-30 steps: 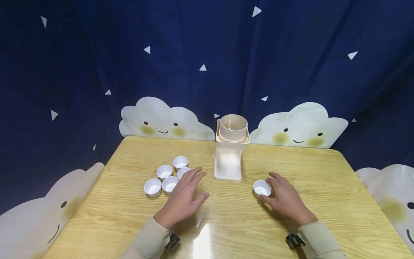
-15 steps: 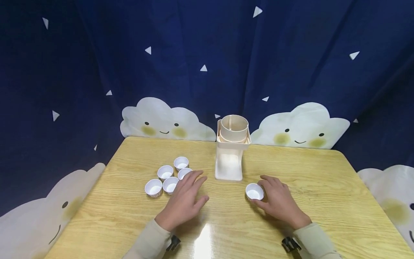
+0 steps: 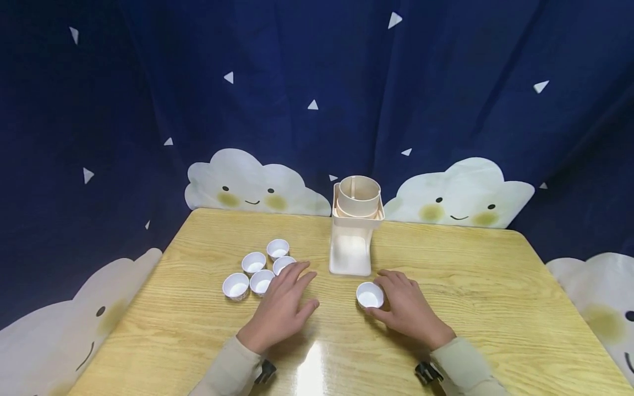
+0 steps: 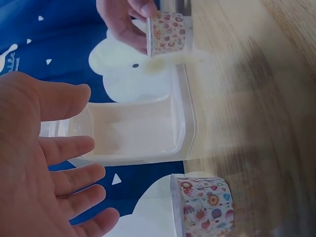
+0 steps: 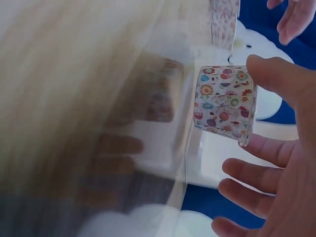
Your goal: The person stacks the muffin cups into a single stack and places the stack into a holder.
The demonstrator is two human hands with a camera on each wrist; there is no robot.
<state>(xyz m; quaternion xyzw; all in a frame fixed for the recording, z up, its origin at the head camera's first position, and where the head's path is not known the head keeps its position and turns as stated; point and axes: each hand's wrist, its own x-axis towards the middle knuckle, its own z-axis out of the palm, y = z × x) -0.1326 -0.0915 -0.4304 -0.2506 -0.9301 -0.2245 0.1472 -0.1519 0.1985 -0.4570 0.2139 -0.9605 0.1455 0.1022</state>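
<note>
My right hand (image 3: pixel 408 307) pinches a small paper baking cup (image 3: pixel 370 296) between thumb and index finger at its rim, right of the table's middle. In the right wrist view its floral printed side (image 5: pixel 222 101) shows, mouth upward and white inside. My left hand (image 3: pixel 278 309) is held over the table with fingers spread and nothing in it. Beyond its fingertips stand several similar baking cups, one near cup (image 3: pixel 261 282) partly covered by the hand. A cream-coloured stand (image 3: pixel 350 256) carrying a round open container (image 3: pixel 359 197) is at the back middle.
The wooden table (image 3: pixel 317 324) has a glossy surface that reflects light near its front. Further left are more baking cups, such as the leftmost cup (image 3: pixel 235 286). A dark blue curtain (image 3: pixel 277 66) with cloud shapes hangs right behind the table's back edge.
My right hand has moved left with the baking cup, bringing it from the right side to just in front of the stand. My left hand has stayed nearly still.
</note>
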